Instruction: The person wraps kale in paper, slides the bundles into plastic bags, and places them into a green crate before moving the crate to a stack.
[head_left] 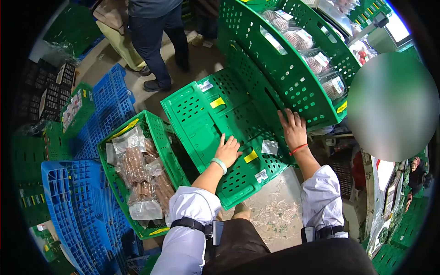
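Observation:
A green perforated folding crate (215, 130) with yellow labels lies tilted in front of me, its side panels partly folded. My left hand (228, 151) rests on its near left panel, fingers spread, a pale bracelet at the wrist. On the crate's right side panel lies my right hand (294, 130), fingers stretched out and a red cord around the wrist; its thumb is hard to make out. Just beyond that hand stands a larger green crate (293, 59) holding several net-wrapped round items in clear packs (316, 62).
To the left, another green crate (160, 151) holds clear bags of long brown produce (137, 172). Blue plastic pallets (68, 201) stand beside it. Two or more people (158, 41) stand at the back. Scraps litter the floor (275, 215). A display screen (398, 27) is at upper right.

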`<state>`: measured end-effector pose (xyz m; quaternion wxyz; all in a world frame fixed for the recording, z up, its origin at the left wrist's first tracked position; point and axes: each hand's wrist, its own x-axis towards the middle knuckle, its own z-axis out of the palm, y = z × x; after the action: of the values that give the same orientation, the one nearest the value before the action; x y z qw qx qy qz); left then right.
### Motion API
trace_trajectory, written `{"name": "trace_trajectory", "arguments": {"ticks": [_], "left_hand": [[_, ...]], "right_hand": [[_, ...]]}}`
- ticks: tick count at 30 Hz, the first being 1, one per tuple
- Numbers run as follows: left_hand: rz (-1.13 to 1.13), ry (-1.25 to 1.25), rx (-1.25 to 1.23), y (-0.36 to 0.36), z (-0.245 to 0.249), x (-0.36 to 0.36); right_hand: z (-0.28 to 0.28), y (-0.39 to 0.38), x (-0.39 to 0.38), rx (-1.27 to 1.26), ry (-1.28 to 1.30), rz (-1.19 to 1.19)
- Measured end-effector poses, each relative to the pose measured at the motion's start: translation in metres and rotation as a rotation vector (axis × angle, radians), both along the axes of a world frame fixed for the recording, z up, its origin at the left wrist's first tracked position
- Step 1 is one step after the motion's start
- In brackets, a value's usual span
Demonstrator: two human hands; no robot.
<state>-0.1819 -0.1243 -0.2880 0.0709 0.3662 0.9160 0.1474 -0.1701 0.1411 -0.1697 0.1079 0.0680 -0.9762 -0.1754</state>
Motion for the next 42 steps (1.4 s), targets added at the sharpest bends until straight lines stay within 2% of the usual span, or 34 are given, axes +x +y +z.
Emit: {"name": "trace_trajectory", "arguments": {"ticks": [2,3,4,7,9,10,12,13,14,16,17,18,20,21,22,23,24,25,26,27,28,29,31,33,34,35,36,38,39,41,42], "left_hand": [[-0.115,-0.066,-0.109,0.006,0.029,-0.016],[-0.088,0.022,0.100,0.003,0.041,-0.019],[-0.106,0.026,0.092,-0.009,0.053,-0.014],[-0.075,0.025,0.030,-0.078,0.142,0.001],[0.145,-0.118,0.079,-0.134,0.164,0.016],[0.143,-0.103,0.070,-0.135,0.167,0.020],[0.070,0.078,0.176,-0.133,0.163,0.031],[0.108,-0.026,0.105,-0.125,0.158,0.029],[0.080,-0.014,0.132,-0.121,0.156,0.030],[0.055,0.137,0.040,-0.107,0.151,0.021],[0.074,0.152,0.090,-0.106,0.144,0.017],[0.092,0.146,0.119,-0.114,0.137,0.022],[0.127,0.152,0.098,-0.125,0.142,0.029],[0.134,0.157,0.097,-0.133,0.141,0.031],[0.137,0.153,0.091,-0.141,0.141,0.035],[0.154,0.133,0.083,-0.141,0.147,0.038],[0.154,0.142,0.103,-0.141,0.149,0.040],[0.175,0.120,0.077,-0.141,0.144,0.040],[0.191,0.098,0.052,-0.140,0.140,0.039],[0.181,0.111,0.067,-0.138,0.138,0.041],[0.224,0.124,0.087,-0.136,0.137,0.046],[0.273,0.142,0.109,-0.130,0.137,0.050],[0.350,0.130,0.105,-0.117,0.151,0.072],[0.421,0.099,0.121,-0.107,0.163,0.101],[0.442,0.082,0.117,-0.100,0.165,0.109],[0.454,0.061,0.108,-0.094,0.167,0.117],[0.463,0.050,0.099,-0.090,0.168,0.121],[0.461,0.032,0.094,-0.084,0.170,0.123],[0.459,0.027,0.092,-0.084,0.171,0.122],[0.460,0.018,0.093,-0.083,0.173,0.121],[0.461,0.010,0.089,-0.084,0.174,0.119]], "right_hand": [[0.009,-0.002,0.006,-0.060,0.084,0.067],[0.018,-0.008,0.008,-0.140,0.057,0.179],[0.018,-0.013,0.010,-0.233,-0.038,0.272],[-0.040,-0.045,0.027,-0.416,-0.275,0.377],[-0.097,-0.072,0.052,-0.457,-0.434,0.364],[-0.121,-0.083,0.060,-0.464,-0.498,0.340],[-0.132,-0.104,0.057,-0.434,-0.444,0.294],[-0.131,-0.113,0.043,-0.432,-0.543,0.257],[-0.121,-0.113,0.030,-0.410,-0.631,0.200],[-0.086,-0.112,-0.007,-0.335,-0.973,0.203],[-0.097,-0.112,-0.013,-0.425,-0.891,0.108],[-0.104,-0.115,-0.019,-0.580,-0.946,0.084],[-0.109,-0.113,-0.010,-0.520,-0.908,0.160],[-0.071,-0.113,-0.011,-0.363,-1.185,0.211],[-0.062,-0.103,0.010,-0.408,-0.989,0.323],[-0.030,-0.092,0.034,-0.447,-0.855,0.425],[-0.017,-0.082,0.062,-0.326,-0.834,0.493],[-0.003,-0.067,0.096,-0.344,-0.920,0.569],[0.007,-0.056,0.140,-0.245,-0.993,0.602],[0.023,-0.039,0.170,-0.354,-0.901,0.627],[0.033,-0.028,0.185,-0.464,-0.807,0.661],[0.035,-0.031,0.174,-0.448,-0.794,0.662],[0.027,-0.066,0.137,-0.585,-0.686,0.713],[-0.029,-0.106,0.079,-1.186,-0.845,0.206],[-0.046,-0.118,0.044,-1.496,-1.100,-0.081],[-0.058,-0.129,0.016,-1.769,-1.216,-0.403],[-0.106,-0.141,-0.006,-2.089,-1.191,-0.702],[-0.149,-0.153,-0.044,-2.406,-1.031,-0.934],[-0.145,-0.159,-0.056,-2.606,-0.813,-0.956],[-0.134,-0.175,-0.085,-2.661,-0.536,-0.886],[-0.137,-0.181,-0.096,-2.656,-0.552,-0.903]]}}
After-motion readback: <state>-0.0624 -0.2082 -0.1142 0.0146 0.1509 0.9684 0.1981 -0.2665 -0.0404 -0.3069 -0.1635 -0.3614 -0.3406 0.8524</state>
